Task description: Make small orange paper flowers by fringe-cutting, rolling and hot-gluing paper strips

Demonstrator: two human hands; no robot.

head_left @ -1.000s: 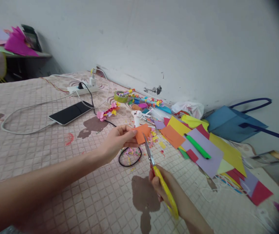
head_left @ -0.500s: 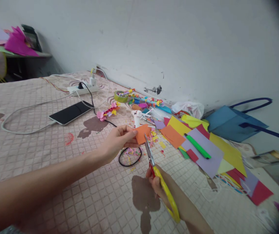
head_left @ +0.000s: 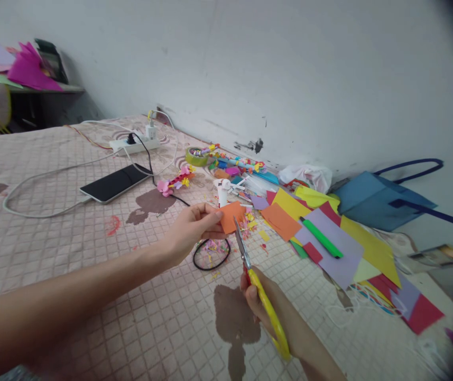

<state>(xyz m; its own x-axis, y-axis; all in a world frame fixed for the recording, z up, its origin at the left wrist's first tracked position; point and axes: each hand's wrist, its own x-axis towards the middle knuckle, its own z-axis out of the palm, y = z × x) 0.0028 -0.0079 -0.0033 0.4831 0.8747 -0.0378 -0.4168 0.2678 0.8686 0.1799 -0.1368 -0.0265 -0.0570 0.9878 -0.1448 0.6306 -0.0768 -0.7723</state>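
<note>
Both hands are occupied in the head view: the left hand (head_left: 194, 225) pinches a small piece of orange paper (head_left: 229, 216) between thumb and fingers, and the right hand (head_left: 268, 299) is wrapped around the yellow-and-red handles of a pair of scissors (head_left: 253, 272). The paper is held up in front of a white glue gun (head_left: 222, 191), and the scissor tips meet its lower right edge. That far edge looks nicked or fringed, but at this size and blur I cannot tell how deep any cut runs, nor whether the blades are parted.

Snipping into the orange piece seems to be the step in hand. Judging from the pose, the next move calls for a firm pinch on the left, well clear of the blades, while the right hand lines up the tips and closes them with short, controlled pressure; the piece is small, so it could twist or bend if gripped loosely.

Below the paper, a loop of black cord (head_left: 195, 262) lies around confetti-like paper scraps (head_left: 214, 247) on the quilted cover (head_left: 163, 328). To the right are overlapping coloured sheets (head_left: 345, 270), with a green marker (head_left: 321, 238) resting on a lilac one.
</note>
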